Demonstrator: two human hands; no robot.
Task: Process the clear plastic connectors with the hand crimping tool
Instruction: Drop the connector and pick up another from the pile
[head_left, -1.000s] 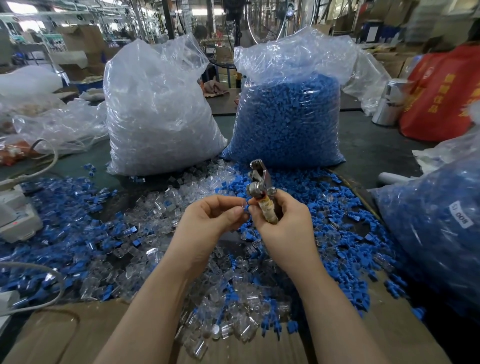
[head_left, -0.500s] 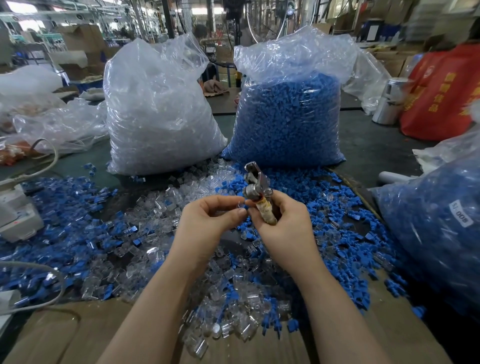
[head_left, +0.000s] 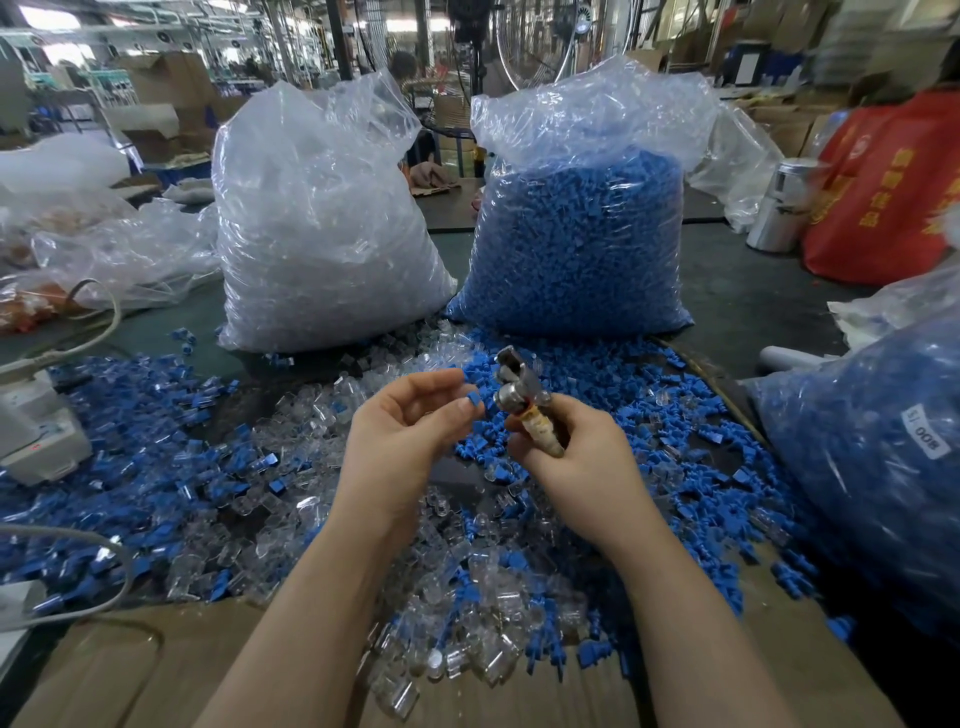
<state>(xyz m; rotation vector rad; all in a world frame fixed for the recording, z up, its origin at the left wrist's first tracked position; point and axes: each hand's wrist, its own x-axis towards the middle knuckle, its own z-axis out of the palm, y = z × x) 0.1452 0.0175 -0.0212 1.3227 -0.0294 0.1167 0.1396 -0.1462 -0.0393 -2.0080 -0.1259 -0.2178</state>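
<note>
A right hand (head_left: 566, 452) grips the tan, worn handle of a small metal hand crimping tool (head_left: 524, 402), its steel head tilted up and to the left, while the left hand (head_left: 410, 441) pinches a small blue plastic piece (head_left: 474, 399) between thumb and forefinger just beside the tool's head. Below both hands, loose clear plastic connectors (head_left: 467, 587) lie heaped on the dark desk (head_left: 748, 296), mixed with scattered blue plastic caps (head_left: 130, 467). Behind the heap stand a tall transparent bag of clear connectors (head_left: 322, 234) and, just beside it, a transparent bag of blue caps (head_left: 576, 239). Brown cardboard (head_left: 171, 670) covers the desk's near edge.
</note>
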